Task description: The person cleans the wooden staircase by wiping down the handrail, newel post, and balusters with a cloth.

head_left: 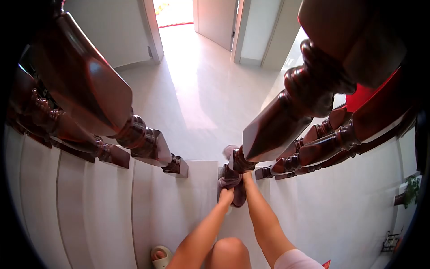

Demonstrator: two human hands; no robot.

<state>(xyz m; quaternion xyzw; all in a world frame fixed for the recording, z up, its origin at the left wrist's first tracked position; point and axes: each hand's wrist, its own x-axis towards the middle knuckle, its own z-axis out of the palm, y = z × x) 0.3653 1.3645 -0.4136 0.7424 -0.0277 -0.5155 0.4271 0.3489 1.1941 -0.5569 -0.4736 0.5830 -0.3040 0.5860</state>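
A dark, glossy wooden baluster (239, 193) stands at the centre, its lower part between my hands. A greyish-purple cloth (230, 182) is wrapped against it. My left hand (227, 195) is closed on the cloth at the near left side of the post. On the right side, my right hand (247, 177) reaches in close against the baluster, and its fingers are hidden behind the wood. A blurred, pale pinkish piece of cloth shows just beyond the post on the far left side.
Thick turned balusters rise on the left (148, 141) and right (277, 125). Pale steps (98, 201) descend at the left. My foot in a cream slipper (162, 257) rests at the bottom. Beyond lie a shiny floor (188, 89) and an open door (217, 22). A potted plant (410, 190) stands far right.
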